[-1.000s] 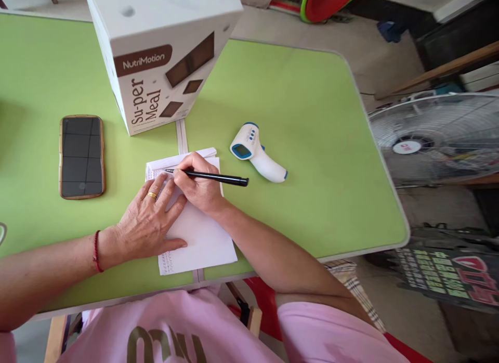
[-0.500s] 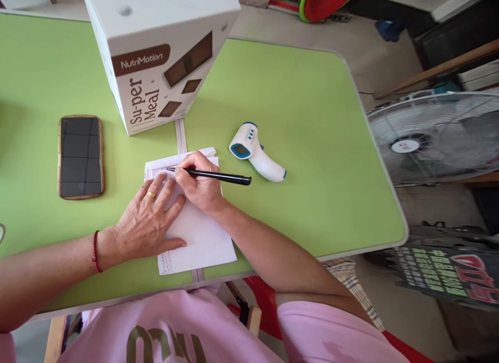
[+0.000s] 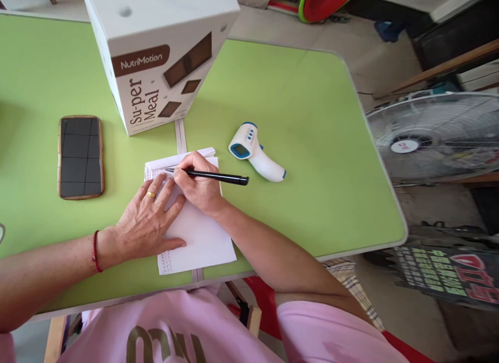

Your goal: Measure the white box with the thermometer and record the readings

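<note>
My right hand (image 3: 200, 186) is closed around a black pen (image 3: 222, 177), its tip down on the upper left part of a white paper pad (image 3: 205, 235). Small handwriting shows near the tip and along the pad's lower left edge. My left hand (image 3: 150, 217), a gold ring on one finger and a red cord at the wrist, lies flat with fingers spread over the pad's left side. It covers part of the writing. The top of the pad looks folded over.
A white NutriMotion box (image 3: 156, 87) stands behind the pad. A phone (image 3: 80, 157) in a brown case lies to the left, an infrared thermometer gun (image 3: 257, 152) to the right. All are on a green table (image 3: 312, 144). Beyond its right edge is a fan (image 3: 429, 139).
The back end of the pen has shifted slightly left, with a tiny movement of my right hand. My left hand and the pad have stayed in place.
</note>
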{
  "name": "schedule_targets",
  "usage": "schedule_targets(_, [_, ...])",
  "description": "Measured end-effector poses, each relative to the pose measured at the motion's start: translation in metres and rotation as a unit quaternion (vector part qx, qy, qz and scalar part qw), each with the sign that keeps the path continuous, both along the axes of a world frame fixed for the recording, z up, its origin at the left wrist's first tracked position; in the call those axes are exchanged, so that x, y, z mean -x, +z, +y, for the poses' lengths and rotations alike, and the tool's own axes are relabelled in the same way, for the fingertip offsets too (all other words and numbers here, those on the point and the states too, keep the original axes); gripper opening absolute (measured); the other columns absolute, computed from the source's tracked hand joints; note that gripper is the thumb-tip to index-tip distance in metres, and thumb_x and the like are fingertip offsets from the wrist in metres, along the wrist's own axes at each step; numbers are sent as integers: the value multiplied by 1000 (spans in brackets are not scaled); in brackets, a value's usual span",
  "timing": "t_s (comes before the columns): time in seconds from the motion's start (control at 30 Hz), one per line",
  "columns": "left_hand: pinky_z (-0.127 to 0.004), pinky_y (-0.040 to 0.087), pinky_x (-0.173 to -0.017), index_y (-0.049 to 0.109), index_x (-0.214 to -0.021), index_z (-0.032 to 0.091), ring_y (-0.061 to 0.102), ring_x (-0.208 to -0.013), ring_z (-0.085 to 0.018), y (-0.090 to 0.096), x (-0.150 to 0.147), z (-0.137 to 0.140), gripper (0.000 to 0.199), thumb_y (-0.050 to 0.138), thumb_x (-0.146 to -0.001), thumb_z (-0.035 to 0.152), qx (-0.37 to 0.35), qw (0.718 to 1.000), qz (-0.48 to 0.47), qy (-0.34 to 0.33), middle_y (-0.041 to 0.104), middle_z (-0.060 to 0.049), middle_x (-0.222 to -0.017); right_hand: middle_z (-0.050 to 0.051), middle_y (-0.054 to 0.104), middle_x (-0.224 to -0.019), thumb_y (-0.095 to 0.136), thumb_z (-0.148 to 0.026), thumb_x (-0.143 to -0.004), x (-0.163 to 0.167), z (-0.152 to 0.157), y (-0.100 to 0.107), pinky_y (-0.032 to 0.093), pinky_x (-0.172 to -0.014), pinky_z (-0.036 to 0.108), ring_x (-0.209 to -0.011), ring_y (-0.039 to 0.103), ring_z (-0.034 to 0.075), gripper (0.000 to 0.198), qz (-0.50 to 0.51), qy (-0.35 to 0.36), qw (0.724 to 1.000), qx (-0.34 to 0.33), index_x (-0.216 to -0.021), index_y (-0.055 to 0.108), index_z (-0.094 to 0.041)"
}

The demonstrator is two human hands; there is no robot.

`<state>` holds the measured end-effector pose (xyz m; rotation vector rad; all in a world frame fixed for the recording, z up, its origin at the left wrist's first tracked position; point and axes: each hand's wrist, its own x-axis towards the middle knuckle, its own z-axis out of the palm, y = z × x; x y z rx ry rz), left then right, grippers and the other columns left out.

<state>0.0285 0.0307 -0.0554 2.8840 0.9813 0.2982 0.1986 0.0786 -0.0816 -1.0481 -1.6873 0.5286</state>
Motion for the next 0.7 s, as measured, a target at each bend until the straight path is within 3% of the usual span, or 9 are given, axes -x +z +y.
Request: schedule_targets(0.7, [-61, 44, -107, 60, -132, 4, 45, -134, -51, 0, 1, 0, 88, 77, -74, 67, 7, 1000, 1, -4, 49, -31, -142, -5, 50, -59, 54, -24, -88, -8, 2, -4, 35, -54, 24, -53, 41, 9, 19, -23, -22, 999, 17, -71, 46, -21])
